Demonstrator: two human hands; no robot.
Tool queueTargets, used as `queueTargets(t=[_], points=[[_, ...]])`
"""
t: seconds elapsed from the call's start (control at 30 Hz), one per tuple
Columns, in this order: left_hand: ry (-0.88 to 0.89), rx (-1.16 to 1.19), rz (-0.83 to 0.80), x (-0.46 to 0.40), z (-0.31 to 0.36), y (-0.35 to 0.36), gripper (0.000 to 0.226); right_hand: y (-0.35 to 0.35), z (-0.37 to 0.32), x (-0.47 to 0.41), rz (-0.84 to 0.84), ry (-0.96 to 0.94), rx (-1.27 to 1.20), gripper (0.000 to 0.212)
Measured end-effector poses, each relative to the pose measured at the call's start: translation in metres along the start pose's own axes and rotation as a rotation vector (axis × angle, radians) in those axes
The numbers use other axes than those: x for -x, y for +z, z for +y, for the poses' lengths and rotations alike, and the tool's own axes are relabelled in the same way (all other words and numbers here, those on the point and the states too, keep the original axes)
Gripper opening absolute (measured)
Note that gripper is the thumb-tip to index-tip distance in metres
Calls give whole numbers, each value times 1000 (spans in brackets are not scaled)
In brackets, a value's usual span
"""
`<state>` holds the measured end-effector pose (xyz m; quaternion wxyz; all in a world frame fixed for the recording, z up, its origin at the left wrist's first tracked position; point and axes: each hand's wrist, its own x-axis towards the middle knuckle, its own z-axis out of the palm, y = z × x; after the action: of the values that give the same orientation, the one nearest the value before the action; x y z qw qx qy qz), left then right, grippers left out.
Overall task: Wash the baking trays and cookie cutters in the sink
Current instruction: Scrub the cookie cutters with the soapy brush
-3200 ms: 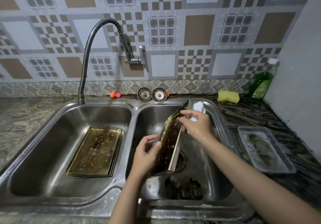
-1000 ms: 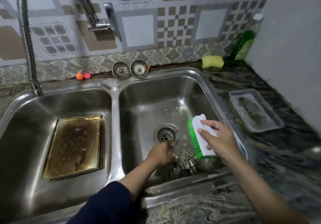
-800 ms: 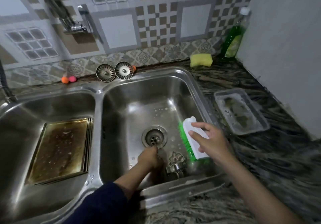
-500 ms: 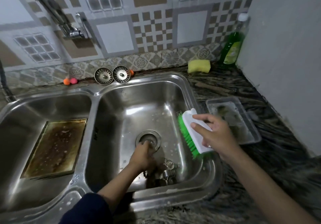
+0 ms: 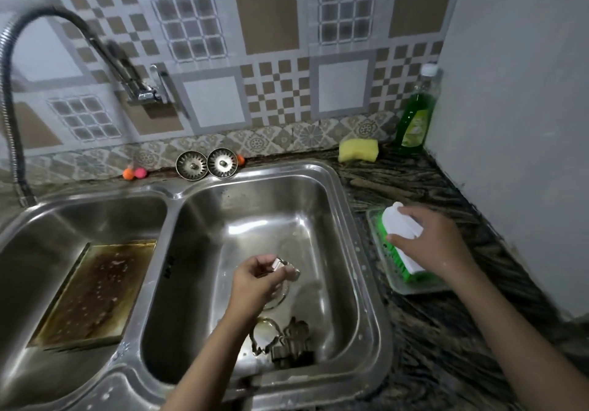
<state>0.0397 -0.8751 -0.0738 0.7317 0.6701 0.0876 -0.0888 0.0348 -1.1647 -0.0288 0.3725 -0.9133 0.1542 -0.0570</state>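
A stack of brown-stained rectangular metal baking trays [image 5: 92,292] is lying flat on the floor of the left basin of the stainless-steel double sink [image 5: 172,192]. Over the middle of the right basin, a small shiny metal cookie cutter [image 5: 285,267] is being pinched between the thumb and fingers of the left hand [image 5: 255,283], above the drain. More metal cookie cutters [image 5: 283,339] are lying near that basin's front wall. On the dark marbled counter's right side, a white-backed scrubbing brush with green bristles [image 5: 401,241] is being gripped by the right hand [image 5: 427,241] and pressed, bristles down, into a clear plastic tray [image 5: 414,288]. The wet cutter is judged likely to slip from so light a pinch and drop toward the open drain; soap could also be carried across the counter by the brush.
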Motion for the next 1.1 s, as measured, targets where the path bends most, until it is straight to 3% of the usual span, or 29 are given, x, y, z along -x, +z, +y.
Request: queueTargets(t=[0.23,0.43,0.6,0.67,0.8,0.97,1.1], points=[[-70,304,-17,10,3,5,17,-1,5,8,43,9,5,60],[-119,283,-105,18,2,6,31,-3,-42,31,152,-116,-298,57],[-166,338,-113,20,2,14,35,53,-74,54,-211,-104,-607,51],[-176,402,-150,22,7,14,31,80,-76,55,-285,-107,-639,50],[-197,499,-106,20,5,6,32,107,-75,41,-263,-144,-595,42],[-230,458,-50,13,-3,-2,27,118,-78,23,-163,-196,-460,51],[-244,486,-85,10,0,-3,26,120,-85,31,-191,-194,-574,46]])
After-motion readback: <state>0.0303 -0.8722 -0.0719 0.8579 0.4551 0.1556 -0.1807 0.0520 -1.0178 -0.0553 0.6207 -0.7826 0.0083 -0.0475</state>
